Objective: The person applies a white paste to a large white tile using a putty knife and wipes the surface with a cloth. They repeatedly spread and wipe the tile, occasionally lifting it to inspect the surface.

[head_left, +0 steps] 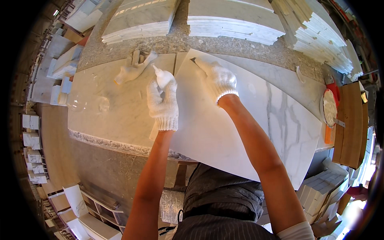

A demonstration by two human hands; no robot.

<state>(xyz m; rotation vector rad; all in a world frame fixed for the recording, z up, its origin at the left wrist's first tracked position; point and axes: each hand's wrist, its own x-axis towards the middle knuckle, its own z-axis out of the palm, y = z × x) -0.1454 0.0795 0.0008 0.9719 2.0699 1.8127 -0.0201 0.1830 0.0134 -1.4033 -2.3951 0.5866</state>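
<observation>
My left hand (163,103), in a white knit glove, is closed around a small white squeeze bottle (163,77) whose pointed nozzle faces up and away. My right hand (218,79), gloved the same way, is closed over the far left part of a white marble slab (256,116) with grey veins. A small dark pointed tip (193,60) pokes out at its fingertips; the rest of that tool is hidden. The slab lies at an angle across a stone-topped table (116,108), its near corner reaching past the edge by my apron. Beyond the bottle rests a loose white glove (134,70).
Stacks of marble tiles (236,20) line the far side, with another stack (320,36) at the far right. A round container of pale paste (329,107), an orange-handled scraper (329,134) and a cardboard box (351,124) stand at the right. A clear, roundish item (76,103) sits at the left.
</observation>
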